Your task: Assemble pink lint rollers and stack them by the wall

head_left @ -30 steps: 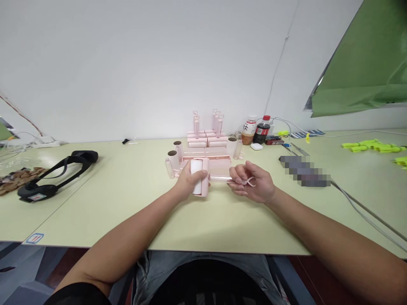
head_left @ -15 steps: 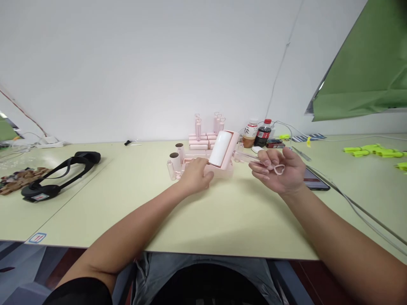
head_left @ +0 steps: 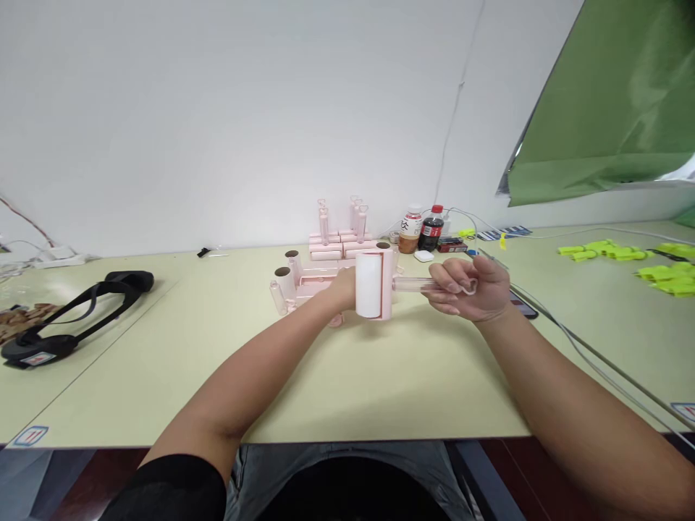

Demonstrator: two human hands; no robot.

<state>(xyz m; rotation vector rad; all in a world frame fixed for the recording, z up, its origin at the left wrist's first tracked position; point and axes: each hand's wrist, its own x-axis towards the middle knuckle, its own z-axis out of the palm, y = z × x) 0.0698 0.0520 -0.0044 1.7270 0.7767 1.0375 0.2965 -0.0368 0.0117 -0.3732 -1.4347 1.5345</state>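
Observation:
My right hand (head_left: 471, 288) is closed around the clear pink handle of a lint roller (head_left: 369, 285), held sideways above the table. Its white sticky roll faces me, and a heart-shaped loop at the handle's end shows by my fingers. My left hand (head_left: 342, 289) reaches forward just left of and behind the roll. The roll hides its fingers, so I cannot see what they touch. Pale pink roller parts lie beyond that hand. Left of it stand paper rolls (head_left: 284, 282) with brown cores and a clear handle (head_left: 278, 297).
Several lint rollers (head_left: 326, 252) stand handle-up by the wall. Right of them are a cola bottle (head_left: 431, 230), an amber drink bottle (head_left: 410, 231) and a white case (head_left: 424, 256). A phone (head_left: 525, 307), a cable and yellow-green pieces (head_left: 608, 250) lie right; a black headset (head_left: 76, 318) left.
The lint roller has turned from tilted to nearly level in my right hand. My left hand has moved forward, its fingers now behind the roll. The view has shifted slightly right.

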